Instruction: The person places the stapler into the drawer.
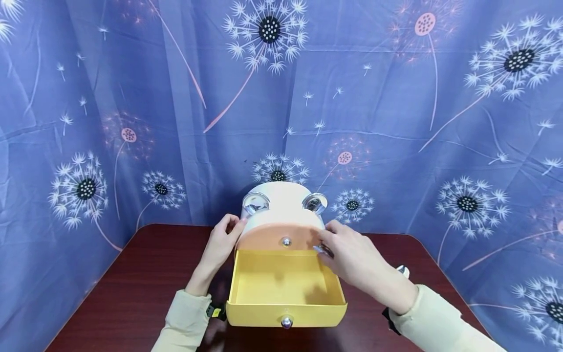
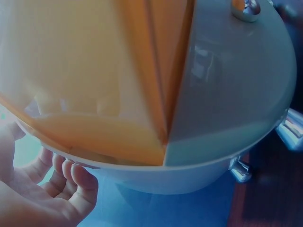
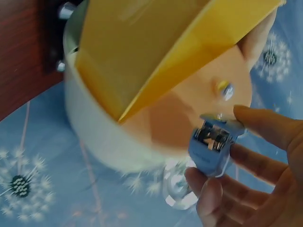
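A rounded white storage box [image 1: 281, 200] stands on the table, an orange drawer front [image 1: 264, 237] above a yellow drawer [image 1: 286, 315]. The yellow drawer is pulled out, its visible floor bare. My left hand [image 1: 221, 244] is at the box's left side, fingers loosely bent near the outer wall [image 2: 165, 182]. Over the drawer's right rear corner, my right hand [image 1: 352, 252] pinches a small blue case [image 3: 206, 156] between thumb and fingers. The case's lid stands raised, and metallic parts show inside; its exact kind cannot be made out.
Two shiny round pieces, the left [image 1: 256, 202] and right [image 1: 314, 202], sit on the box's upper part. Each drawer front has a silver knob [image 1: 287, 321]. Another silvery object [image 1: 402, 271] lies behind my right wrist. A blue dandelion-print curtain [image 1: 198, 161] surrounds the dark red table [image 1: 132, 293].
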A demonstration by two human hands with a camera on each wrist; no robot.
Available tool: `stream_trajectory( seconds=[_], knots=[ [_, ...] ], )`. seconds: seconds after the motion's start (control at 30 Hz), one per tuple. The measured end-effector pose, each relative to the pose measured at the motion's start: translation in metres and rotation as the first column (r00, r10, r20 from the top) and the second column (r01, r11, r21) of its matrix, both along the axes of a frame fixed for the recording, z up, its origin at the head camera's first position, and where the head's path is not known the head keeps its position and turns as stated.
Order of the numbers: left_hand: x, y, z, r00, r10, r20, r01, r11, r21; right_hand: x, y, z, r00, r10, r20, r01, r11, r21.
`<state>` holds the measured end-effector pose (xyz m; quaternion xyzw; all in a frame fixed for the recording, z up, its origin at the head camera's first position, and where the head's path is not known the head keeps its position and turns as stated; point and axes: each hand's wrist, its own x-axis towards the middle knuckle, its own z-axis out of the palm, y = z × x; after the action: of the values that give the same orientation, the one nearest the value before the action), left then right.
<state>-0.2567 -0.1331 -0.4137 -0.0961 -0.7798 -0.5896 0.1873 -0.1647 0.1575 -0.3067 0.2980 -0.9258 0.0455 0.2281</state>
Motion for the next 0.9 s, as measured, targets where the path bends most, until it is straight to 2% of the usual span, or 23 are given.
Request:
stream_trajectory(
  seconds=[0.2,0.33,0.47,0.67,0.8,0.9],
  knots=[
    [0.001,0.001,0.001,1.0,0.005,0.024,-0.005,1.0,-0.006,0.002,-0.033,-0.001,0.992,0.123,0.036,-0.125,0.99,0.068],
    [0.001,0.001,0.003,0.999,0.023,0.024,-0.023,1.0,-0.018,0.0,-0.055,0.001,0.97,0.235,0.064,-0.24,0.967,0.085],
    [0.001,0.001,0.004,1.0,0.009,0.028,-0.009,1.0,-0.018,-0.003,-0.073,0.004,0.949,0.291,0.118,-0.302,0.949,0.089],
    [0.001,-0.003,0.003,1.0,-0.014,0.01,0.014,1.0,-0.005,-0.007,-0.097,0.006,0.925,0.29,0.245,-0.325,0.939,0.114],
    [0.001,-0.003,0.001,1.0,-0.024,0.001,0.024,1.0,0.007,-0.01,-0.113,-0.004,0.932,0.227,0.283,-0.293,0.931,0.218],
    [0.002,-0.002,0.0,0.999,-0.032,0.011,0.032,0.999,0.013,-0.011,-0.122,-0.016,0.934,0.199,0.295,-0.29,0.906,0.307]
  ],
)
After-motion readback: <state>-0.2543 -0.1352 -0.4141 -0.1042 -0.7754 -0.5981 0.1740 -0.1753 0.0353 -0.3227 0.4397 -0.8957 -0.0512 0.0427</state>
